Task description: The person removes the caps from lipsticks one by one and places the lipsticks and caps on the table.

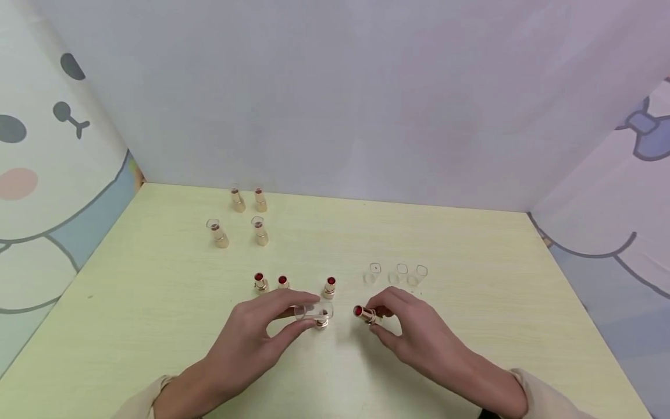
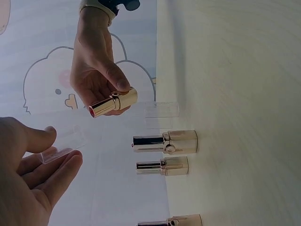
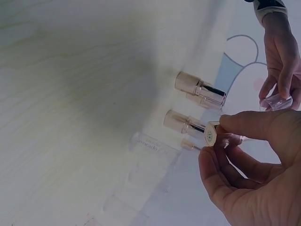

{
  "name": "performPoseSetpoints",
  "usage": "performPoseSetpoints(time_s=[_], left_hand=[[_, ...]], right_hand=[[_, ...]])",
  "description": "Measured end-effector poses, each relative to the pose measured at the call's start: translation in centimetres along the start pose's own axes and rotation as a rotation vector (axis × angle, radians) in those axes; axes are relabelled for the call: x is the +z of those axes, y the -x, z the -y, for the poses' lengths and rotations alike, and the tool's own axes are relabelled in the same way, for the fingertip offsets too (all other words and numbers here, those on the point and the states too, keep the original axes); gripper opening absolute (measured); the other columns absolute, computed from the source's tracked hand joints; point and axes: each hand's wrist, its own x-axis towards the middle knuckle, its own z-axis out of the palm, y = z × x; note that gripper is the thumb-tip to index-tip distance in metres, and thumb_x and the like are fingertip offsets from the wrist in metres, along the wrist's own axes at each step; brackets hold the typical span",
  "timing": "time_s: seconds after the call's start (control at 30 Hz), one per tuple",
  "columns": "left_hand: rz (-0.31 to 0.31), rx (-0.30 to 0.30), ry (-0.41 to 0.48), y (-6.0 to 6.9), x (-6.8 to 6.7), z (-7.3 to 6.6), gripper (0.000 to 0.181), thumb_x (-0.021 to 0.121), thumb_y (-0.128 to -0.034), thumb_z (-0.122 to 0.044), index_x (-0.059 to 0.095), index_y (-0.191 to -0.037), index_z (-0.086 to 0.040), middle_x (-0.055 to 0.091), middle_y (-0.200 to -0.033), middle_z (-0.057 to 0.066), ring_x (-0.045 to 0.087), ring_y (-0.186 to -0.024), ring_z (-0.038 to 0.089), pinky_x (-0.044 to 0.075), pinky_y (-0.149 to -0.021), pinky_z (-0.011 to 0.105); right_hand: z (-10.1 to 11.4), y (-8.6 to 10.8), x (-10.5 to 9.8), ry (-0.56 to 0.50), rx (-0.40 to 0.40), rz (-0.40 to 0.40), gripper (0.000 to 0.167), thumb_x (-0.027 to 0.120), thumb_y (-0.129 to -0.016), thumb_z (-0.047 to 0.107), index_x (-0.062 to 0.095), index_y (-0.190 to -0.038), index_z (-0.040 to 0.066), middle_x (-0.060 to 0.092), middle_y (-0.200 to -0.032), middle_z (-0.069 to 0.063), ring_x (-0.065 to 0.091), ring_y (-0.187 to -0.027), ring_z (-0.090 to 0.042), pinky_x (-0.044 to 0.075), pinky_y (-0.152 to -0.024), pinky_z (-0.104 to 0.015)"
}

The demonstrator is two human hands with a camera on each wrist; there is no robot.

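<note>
A clear cap (image 1: 314, 310) is pinched between thumb and fingers of the left hand (image 1: 256, 334), held sideways above the table. The right hand (image 1: 419, 331) grips an uncapped gold lipstick (image 1: 366, 315) by its base, its red tip tilted toward the left hand; in the left wrist view this lipstick (image 2: 113, 102) is clear of the cap (image 2: 63, 145). Under and beside the left hand stand several uncapped lipsticks, among them one (image 1: 330, 288) just behind the cap and one (image 1: 321, 322) partly hidden by it.
Three clear caps (image 1: 402, 273) stand on the table (image 1: 471, 250) behind the right hand. Toward the back left stand several lipsticks (image 1: 260, 233), at least two with clear caps on. A pale cloth (image 1: 335, 105) hangs behind the table, with printed cloths at both sides.
</note>
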Motion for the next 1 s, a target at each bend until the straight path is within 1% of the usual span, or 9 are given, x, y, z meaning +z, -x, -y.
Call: performPoseSetpoints(time_s=[0.1,0.23,0.33,0.43,0.6,0.77,1.0], left_hand=[[-0.011,0.006,-0.018,0.1,0.0,0.1,0.049,0.088,-0.0784,0.0,0.073,-0.121,-0.018,0.077,-0.105,-0.008,0.073,-0.089,0.005,0.058,-0.083,0.012],[-0.012,-0.008,-0.047,0.2,-0.2,0.2,0.048,0.087,-0.0791,-0.001,0.073,-0.121,-0.02,0.077,-0.105,-0.009,0.072,-0.088,0.005,0.057,-0.081,0.012],[-0.011,-0.014,-0.064,0.3,-0.4,0.3,0.048,0.087,-0.0795,-0.001,0.073,-0.121,-0.02,0.077,-0.105,-0.01,0.072,-0.088,0.004,0.057,-0.082,0.011],[-0.015,-0.006,-0.076,0.3,-0.4,0.4,0.047,0.087,-0.0791,-0.001,0.073,-0.12,-0.02,0.077,-0.106,-0.01,0.073,-0.088,0.005,0.057,-0.083,0.011],[-0.013,-0.005,-0.092,0.4,-0.5,0.6,0.046,0.087,-0.0787,0.0,0.073,-0.119,-0.018,0.077,-0.106,-0.009,0.073,-0.089,0.005,0.056,-0.084,0.011],[-0.004,-0.022,-0.093,0.6,-0.6,0.9,0.045,0.087,-0.0784,0.001,0.073,-0.118,-0.015,0.077,-0.105,-0.007,0.073,-0.089,0.005,0.056,-0.086,0.01],[-0.006,-0.037,-0.086,0.9,-0.6,1.0,0.046,0.087,-0.0783,0.001,0.073,-0.118,-0.018,0.077,-0.104,-0.008,0.072,-0.089,0.005,0.056,-0.085,0.01]], right_hand=[[-0.2,0.1,-0.3,0.0,0.028,-0.021,0.033,0.087,-0.084,0.009,0.07,-0.107,0.025,0.067,-0.103,0.021,0.065,-0.092,-0.003,0.061,-0.081,-0.026],[-0.6,0.3,-0.8,-0.004,0.058,-0.06,0.036,0.087,-0.082,0.006,0.07,-0.107,0.025,0.067,-0.103,0.022,0.065,-0.092,-0.001,0.061,-0.082,-0.025],[-1.0,0.5,-1.1,-0.006,0.059,-0.084,0.037,0.087,-0.083,0.005,0.069,-0.107,0.027,0.067,-0.104,0.024,0.065,-0.092,-0.002,0.06,-0.082,-0.025],[-1.4,0.6,-1.3,-0.001,0.051,-0.102,0.039,0.086,-0.083,0.003,0.069,-0.107,0.028,0.067,-0.106,0.025,0.065,-0.092,-0.003,0.06,-0.082,-0.023],[-1.8,0.8,-1.5,0.003,0.043,-0.119,0.042,0.087,-0.082,0.002,0.069,-0.109,0.028,0.069,-0.108,0.024,0.065,-0.092,-0.002,0.06,-0.082,-0.023],[-2.1,1.0,-1.5,-0.001,0.067,-0.131,0.043,0.087,-0.081,0.002,0.07,-0.11,0.028,0.069,-0.109,0.024,0.065,-0.092,-0.002,0.06,-0.083,-0.023],[-2.8,1.3,-1.3,-0.001,0.086,-0.144,0.039,0.086,-0.083,0.003,0.07,-0.109,0.026,0.07,-0.107,0.022,0.067,-0.09,-0.005,0.06,-0.082,-0.024]])
